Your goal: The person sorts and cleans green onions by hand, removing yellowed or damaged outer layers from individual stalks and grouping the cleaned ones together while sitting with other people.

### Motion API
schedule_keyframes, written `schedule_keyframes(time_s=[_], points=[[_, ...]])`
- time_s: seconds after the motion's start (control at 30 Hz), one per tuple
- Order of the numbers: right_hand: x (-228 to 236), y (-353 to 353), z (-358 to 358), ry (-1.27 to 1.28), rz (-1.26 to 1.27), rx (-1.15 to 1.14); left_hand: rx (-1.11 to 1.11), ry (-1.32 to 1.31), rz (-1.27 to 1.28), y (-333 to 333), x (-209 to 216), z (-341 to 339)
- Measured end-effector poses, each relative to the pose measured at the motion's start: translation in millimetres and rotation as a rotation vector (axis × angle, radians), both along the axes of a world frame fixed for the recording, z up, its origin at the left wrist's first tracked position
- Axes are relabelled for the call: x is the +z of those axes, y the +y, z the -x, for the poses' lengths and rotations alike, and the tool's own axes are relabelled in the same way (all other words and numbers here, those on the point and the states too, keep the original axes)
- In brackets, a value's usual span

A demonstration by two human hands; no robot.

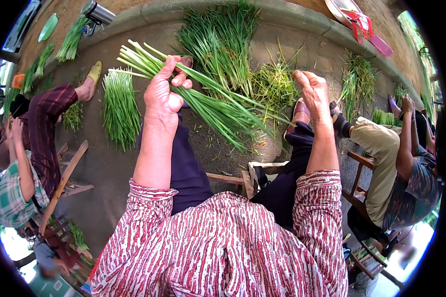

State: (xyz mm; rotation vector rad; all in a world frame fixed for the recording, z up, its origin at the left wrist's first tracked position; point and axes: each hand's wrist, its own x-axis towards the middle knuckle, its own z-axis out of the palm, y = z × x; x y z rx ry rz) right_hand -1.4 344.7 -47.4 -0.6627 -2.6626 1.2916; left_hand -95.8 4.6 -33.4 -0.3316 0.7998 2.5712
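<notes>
My left hand (162,94) is closed around a bunch of garlic chives (210,111), pale stem ends up to the left and green leaves hanging down to the right. Level with it on the right, my right hand (314,96) is apart from the bunch, its thumb and fingers pinched together. Whatever they hold, if anything, is too small to make out. Beyond my hands lies a big heap of chives (220,42) on the ground. Yellowish trimmings (275,81) lie between that heap and my right hand. Left of my left hand rests a neat pile of chives (121,109).
A low concrete curb (292,17) runs across the far side. Seated people flank me, one in striped trousers (52,111) at left, one in tan trousers (379,148) at right. More trimmings (359,81) lie right. A steel flask (98,12) stands far left; a wooden stool (64,185) is left.
</notes>
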Motion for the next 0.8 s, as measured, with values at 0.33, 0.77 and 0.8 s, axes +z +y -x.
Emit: schedule_keyframes(time_s=[0.33,0.77,0.8], points=[[3.6,-20.0,-50.4,0.323,0.387,-0.011,0.039,0.047,-0.071,-24.7,40.3,-34.6],[-11.9,-60.9,-91.9,0.301,0.537,-0.138,0.109,0.052,-0.143,-52.2,42.7,-53.0],[-14.4,-64.1,-94.4,0.358,0.422,-0.130,0.134,0.031,-0.124,-52.6,44.6,-55.1]])
